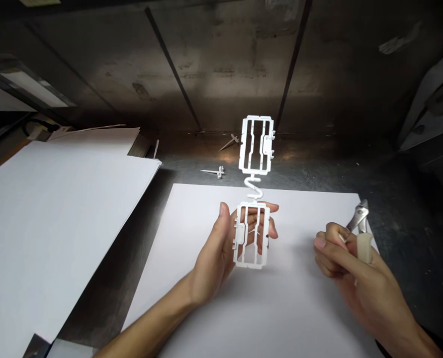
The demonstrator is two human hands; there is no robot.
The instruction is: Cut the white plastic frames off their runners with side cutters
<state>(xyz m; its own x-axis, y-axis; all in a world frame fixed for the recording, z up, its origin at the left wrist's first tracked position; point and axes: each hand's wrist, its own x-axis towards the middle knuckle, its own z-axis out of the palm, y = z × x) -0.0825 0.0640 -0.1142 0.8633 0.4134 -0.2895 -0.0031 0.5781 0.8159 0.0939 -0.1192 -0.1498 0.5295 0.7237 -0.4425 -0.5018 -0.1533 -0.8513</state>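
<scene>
Two white plastic frames, an upper one and a lower one, are joined by a white S-shaped link. My left hand holds the lower frame, its fingers behind it and the thumb up at the left. On the right, my right hand is closed around pliers with metal jaws pointing up and light handles. A small white bit shows at its fingertips, too small to name. Both hands are above a white sheet.
Two small white plastic scraps, one nearer and one farther, lie on the dark metal surface behind the sheet. A stack of white sheets is at the left. A metal wall stands at the back.
</scene>
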